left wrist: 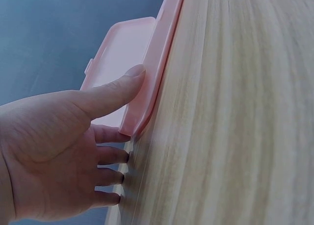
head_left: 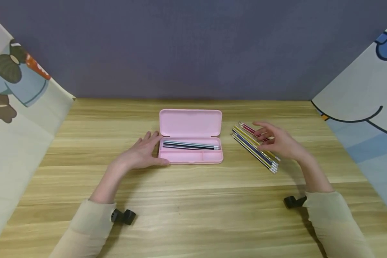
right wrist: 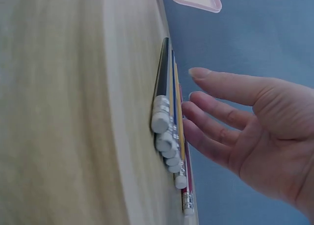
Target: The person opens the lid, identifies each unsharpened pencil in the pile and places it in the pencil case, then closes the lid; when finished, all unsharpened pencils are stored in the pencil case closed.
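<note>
A pink pencil case [head_left: 180,157] lies on the table with its lid [head_left: 190,123] raised behind it. Dark and pale-blue striped pencils [head_left: 190,145] lie together in its back compartment. My left hand [head_left: 145,152] is at the case's left end, its straight thumb touching the front wall and its fingers spread along the side. To the right of the case, several loose pencils [head_left: 252,147] lie slanted, in yellow, blue, dark striped and red. Just over these my right hand [head_left: 281,142] hovers with loosely bent fingers, holding nothing. White erasers [right wrist: 164,141] cap the pencils' near ends.
The case's front part has two compartments, divided by a short wall [head_left: 202,156]. Wood-grain table [head_left: 193,208] surrounds everything. A dark blue-grey panel [head_left: 193,50] stands behind it, with patterned panels at left [head_left: 22,107] and right [head_left: 351,100].
</note>
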Demonstrator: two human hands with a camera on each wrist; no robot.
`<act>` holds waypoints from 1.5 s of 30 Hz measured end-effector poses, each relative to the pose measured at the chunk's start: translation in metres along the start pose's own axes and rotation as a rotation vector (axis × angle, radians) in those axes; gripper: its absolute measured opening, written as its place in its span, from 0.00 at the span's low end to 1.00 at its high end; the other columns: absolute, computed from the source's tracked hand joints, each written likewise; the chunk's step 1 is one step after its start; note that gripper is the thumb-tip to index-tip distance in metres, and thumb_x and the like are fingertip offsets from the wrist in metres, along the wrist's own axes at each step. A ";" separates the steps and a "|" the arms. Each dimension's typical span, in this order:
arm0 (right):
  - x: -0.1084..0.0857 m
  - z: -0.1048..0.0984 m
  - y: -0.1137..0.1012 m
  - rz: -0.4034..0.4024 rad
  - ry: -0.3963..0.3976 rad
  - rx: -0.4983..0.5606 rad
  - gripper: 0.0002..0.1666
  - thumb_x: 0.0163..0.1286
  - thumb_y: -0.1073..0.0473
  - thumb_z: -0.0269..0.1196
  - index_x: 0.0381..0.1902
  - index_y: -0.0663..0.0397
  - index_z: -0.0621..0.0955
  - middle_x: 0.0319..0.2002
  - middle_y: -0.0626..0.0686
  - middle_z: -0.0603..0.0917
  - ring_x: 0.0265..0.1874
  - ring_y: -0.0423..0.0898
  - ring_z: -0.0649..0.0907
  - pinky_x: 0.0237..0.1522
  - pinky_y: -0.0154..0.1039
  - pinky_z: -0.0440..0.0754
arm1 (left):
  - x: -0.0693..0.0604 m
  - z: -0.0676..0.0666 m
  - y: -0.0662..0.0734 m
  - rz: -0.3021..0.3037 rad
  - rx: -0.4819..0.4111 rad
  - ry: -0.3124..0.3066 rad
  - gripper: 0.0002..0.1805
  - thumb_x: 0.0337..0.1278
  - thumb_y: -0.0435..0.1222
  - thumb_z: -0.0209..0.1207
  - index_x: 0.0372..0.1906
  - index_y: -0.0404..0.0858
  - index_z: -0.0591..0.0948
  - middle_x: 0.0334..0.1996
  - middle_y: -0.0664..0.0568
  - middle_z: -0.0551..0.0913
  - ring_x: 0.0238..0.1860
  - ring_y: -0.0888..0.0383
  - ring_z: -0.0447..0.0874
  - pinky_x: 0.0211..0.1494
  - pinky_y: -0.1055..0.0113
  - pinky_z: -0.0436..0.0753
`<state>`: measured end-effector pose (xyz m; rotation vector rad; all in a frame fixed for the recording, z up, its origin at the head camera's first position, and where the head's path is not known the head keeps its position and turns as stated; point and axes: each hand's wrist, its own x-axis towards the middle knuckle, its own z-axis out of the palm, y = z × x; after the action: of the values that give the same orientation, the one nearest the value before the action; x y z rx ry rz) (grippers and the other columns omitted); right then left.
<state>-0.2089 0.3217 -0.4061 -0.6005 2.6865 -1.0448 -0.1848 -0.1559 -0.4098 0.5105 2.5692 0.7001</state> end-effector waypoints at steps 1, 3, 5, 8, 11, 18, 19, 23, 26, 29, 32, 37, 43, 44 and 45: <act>0.000 0.000 0.000 0.010 -0.009 -0.005 0.50 0.63 0.68 0.72 0.79 0.55 0.63 0.60 0.65 0.81 0.53 0.59 0.85 0.52 0.49 0.89 | 0.000 0.000 0.000 0.001 -0.001 0.000 0.53 0.60 0.57 0.67 0.83 0.44 0.53 0.83 0.31 0.40 0.83 0.31 0.31 0.84 0.33 0.38; -0.001 0.001 0.001 0.037 -0.026 -0.010 0.50 0.63 0.67 0.73 0.79 0.54 0.63 0.61 0.65 0.81 0.54 0.59 0.84 0.52 0.49 0.89 | 0.000 0.001 0.000 0.001 0.000 0.000 0.54 0.60 0.57 0.67 0.83 0.44 0.53 0.83 0.31 0.40 0.84 0.31 0.31 0.84 0.33 0.37; -0.001 0.001 0.001 0.060 -0.037 -0.004 0.51 0.62 0.66 0.74 0.79 0.53 0.64 0.61 0.64 0.81 0.54 0.58 0.84 0.52 0.47 0.89 | 0.000 0.001 0.001 0.000 0.000 -0.001 0.54 0.60 0.57 0.66 0.83 0.44 0.52 0.83 0.31 0.40 0.84 0.32 0.31 0.85 0.33 0.37; -0.002 0.002 0.001 0.084 -0.045 -0.002 0.50 0.62 0.67 0.74 0.79 0.53 0.64 0.61 0.64 0.81 0.53 0.57 0.83 0.50 0.40 0.89 | 0.000 0.001 0.002 -0.002 0.000 -0.003 0.54 0.61 0.57 0.66 0.83 0.45 0.52 0.83 0.32 0.39 0.84 0.32 0.30 0.85 0.34 0.36; -0.002 0.002 0.001 0.107 -0.052 -0.018 0.49 0.63 0.67 0.73 0.78 0.53 0.65 0.61 0.64 0.81 0.53 0.57 0.84 0.48 0.33 0.87 | 0.000 0.000 0.002 -0.004 0.003 -0.003 0.54 0.61 0.58 0.66 0.83 0.45 0.52 0.83 0.32 0.39 0.84 0.32 0.30 0.85 0.34 0.36; 0.000 0.002 0.001 0.144 -0.057 -0.057 0.45 0.64 0.65 0.73 0.76 0.53 0.69 0.60 0.63 0.82 0.53 0.56 0.84 0.46 0.29 0.84 | -0.001 0.000 0.001 -0.009 -0.001 -0.002 0.54 0.61 0.57 0.66 0.83 0.44 0.52 0.83 0.32 0.39 0.84 0.32 0.30 0.85 0.34 0.36; 0.000 0.002 0.002 0.147 -0.058 -0.059 0.44 0.64 0.65 0.73 0.76 0.53 0.69 0.60 0.62 0.82 0.52 0.55 0.84 0.46 0.29 0.84 | -0.001 0.000 0.001 -0.010 -0.002 -0.002 0.54 0.61 0.57 0.66 0.83 0.44 0.52 0.83 0.32 0.39 0.84 0.32 0.30 0.85 0.34 0.36; 0.002 0.002 0.003 0.153 -0.056 -0.080 0.42 0.64 0.66 0.73 0.75 0.54 0.70 0.57 0.62 0.83 0.48 0.51 0.84 0.43 0.28 0.84 | -0.001 -0.001 0.001 -0.010 -0.005 -0.002 0.54 0.61 0.57 0.66 0.83 0.43 0.52 0.83 0.32 0.39 0.84 0.33 0.30 0.85 0.34 0.36; 0.002 0.003 0.003 0.153 -0.054 -0.089 0.42 0.64 0.67 0.72 0.75 0.56 0.71 0.54 0.61 0.83 0.44 0.45 0.83 0.41 0.28 0.84 | -0.001 0.000 0.001 -0.010 -0.005 -0.001 0.55 0.61 0.57 0.66 0.83 0.43 0.52 0.83 0.32 0.39 0.84 0.33 0.30 0.85 0.35 0.36; 0.002 0.003 0.003 0.146 -0.056 -0.085 0.42 0.64 0.68 0.72 0.75 0.57 0.71 0.52 0.61 0.83 0.40 0.41 0.83 0.39 0.29 0.84 | -0.001 0.000 0.001 -0.010 -0.004 -0.001 0.55 0.60 0.58 0.66 0.83 0.43 0.52 0.83 0.32 0.39 0.84 0.33 0.30 0.85 0.34 0.36; 0.001 0.003 0.002 0.138 -0.059 -0.086 0.41 0.65 0.68 0.71 0.74 0.56 0.72 0.50 0.60 0.84 0.38 0.40 0.84 0.38 0.29 0.84 | -0.001 0.000 0.000 -0.008 -0.001 0.001 0.54 0.60 0.58 0.66 0.83 0.44 0.52 0.83 0.32 0.39 0.84 0.32 0.30 0.85 0.34 0.36; -0.001 0.001 0.000 0.110 -0.063 -0.097 0.37 0.67 0.71 0.68 0.73 0.60 0.72 0.50 0.62 0.86 0.40 0.45 0.85 0.37 0.29 0.84 | -0.001 0.001 -0.001 -0.006 0.000 0.002 0.54 0.60 0.59 0.66 0.83 0.45 0.52 0.83 0.33 0.39 0.84 0.32 0.30 0.85 0.34 0.36; -0.005 -0.006 -0.005 0.075 0.007 -0.166 0.33 0.71 0.70 0.63 0.73 0.61 0.73 0.49 0.63 0.87 0.43 0.48 0.86 0.35 0.29 0.84 | -0.001 0.000 0.000 -0.005 -0.003 0.004 0.54 0.60 0.58 0.66 0.83 0.45 0.52 0.83 0.33 0.39 0.84 0.32 0.31 0.85 0.34 0.36; -0.005 -0.008 -0.007 0.066 0.031 -0.164 0.32 0.71 0.69 0.63 0.72 0.62 0.73 0.49 0.63 0.87 0.43 0.44 0.85 0.34 0.29 0.84 | -0.002 0.000 0.000 -0.006 -0.002 0.003 0.54 0.61 0.58 0.66 0.83 0.44 0.52 0.83 0.33 0.39 0.84 0.32 0.30 0.85 0.35 0.36; -0.005 -0.009 -0.008 0.052 0.062 -0.159 0.31 0.71 0.69 0.63 0.71 0.64 0.73 0.49 0.64 0.86 0.42 0.39 0.85 0.34 0.27 0.83 | -0.002 0.000 -0.001 -0.006 0.000 0.002 0.54 0.61 0.58 0.66 0.83 0.44 0.52 0.83 0.33 0.39 0.84 0.32 0.30 0.85 0.35 0.36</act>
<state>-0.2050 0.3240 -0.3938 -0.5306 2.8422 -0.8566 -0.1833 -0.1569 -0.4099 0.5015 2.5718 0.6987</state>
